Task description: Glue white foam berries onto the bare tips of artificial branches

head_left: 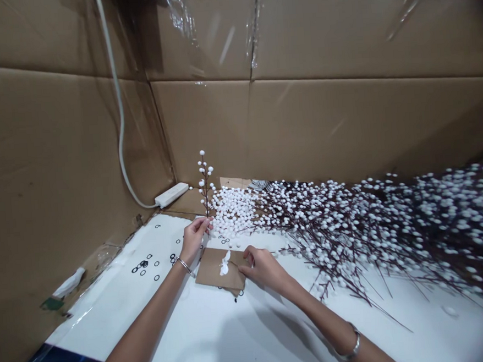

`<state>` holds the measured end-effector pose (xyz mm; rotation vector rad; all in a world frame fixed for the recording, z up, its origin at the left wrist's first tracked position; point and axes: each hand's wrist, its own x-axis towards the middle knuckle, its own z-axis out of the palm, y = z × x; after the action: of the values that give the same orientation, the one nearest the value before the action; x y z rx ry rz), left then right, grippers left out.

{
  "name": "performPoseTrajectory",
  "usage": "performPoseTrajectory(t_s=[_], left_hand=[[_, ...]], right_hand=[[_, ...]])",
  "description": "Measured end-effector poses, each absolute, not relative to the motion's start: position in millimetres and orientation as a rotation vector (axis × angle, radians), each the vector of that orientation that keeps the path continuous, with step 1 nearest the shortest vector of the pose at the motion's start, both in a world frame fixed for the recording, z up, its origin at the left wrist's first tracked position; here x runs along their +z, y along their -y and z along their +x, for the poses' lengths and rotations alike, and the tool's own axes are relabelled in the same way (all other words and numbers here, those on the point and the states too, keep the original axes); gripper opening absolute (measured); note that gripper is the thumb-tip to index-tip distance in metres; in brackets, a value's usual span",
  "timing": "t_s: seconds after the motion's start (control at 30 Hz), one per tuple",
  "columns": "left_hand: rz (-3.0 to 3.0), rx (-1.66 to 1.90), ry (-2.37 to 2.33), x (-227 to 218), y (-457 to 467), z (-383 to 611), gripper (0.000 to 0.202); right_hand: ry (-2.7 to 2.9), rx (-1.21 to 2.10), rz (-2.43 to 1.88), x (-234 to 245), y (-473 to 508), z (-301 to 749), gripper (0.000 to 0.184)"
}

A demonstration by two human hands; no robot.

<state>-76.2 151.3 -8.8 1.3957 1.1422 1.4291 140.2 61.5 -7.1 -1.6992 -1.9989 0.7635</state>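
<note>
My left hand (194,236) is closed around the base of a thin dark stem with white berries (204,181), holding it upright above the white table (219,331). My right hand (262,266) rests on the right edge of a small brown cardboard piece (214,268), fingers pinched at something I cannot make out. A white blob (225,266) lies on that cardboard. Both wrists wear bracelets.
A large pile of white-berry branches (372,221) covers the table's right side. Small black rings (146,265) lie scattered at the left. Cardboard walls (324,125) enclose the table; a white power strip (171,194) with its cable sits in the back corner.
</note>
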Motion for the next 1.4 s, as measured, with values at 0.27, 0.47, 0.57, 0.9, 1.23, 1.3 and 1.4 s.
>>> performPoseTrajectory(t_s=[0.27,0.47,0.57,0.9,1.23,1.3,1.4], left_hand=[[1.398,1.420,-1.138,-14,-154,-78,0.035],[1.376,1.439,-1.123,-8,-149,-76,0.035],[1.362,1.431,-1.104,-2,-144,-72,0.038],[1.369,1.406,-1.041,10,-133,-66,0.034],[1.400,1.403,-1.025,8,-133,-67,0.030],[1.394,1.406,-1.027,7,-133,-66,0.030],[1.387,1.409,-1.028,6,-134,-66,0.030]], right_hand=[[1.361,1.305,-1.438,-26,-68,140,0.034],[1.090,1.297,-1.234,0,-72,137,0.046],[1.160,1.057,-1.166,18,-81,132,0.038],[1.364,0.586,-1.152,34,-111,104,0.016],[1.533,0.371,-1.152,33,-110,101,0.009],[1.548,0.351,-1.143,32,-110,102,0.008],[1.571,0.320,-1.135,31,-110,103,0.007]])
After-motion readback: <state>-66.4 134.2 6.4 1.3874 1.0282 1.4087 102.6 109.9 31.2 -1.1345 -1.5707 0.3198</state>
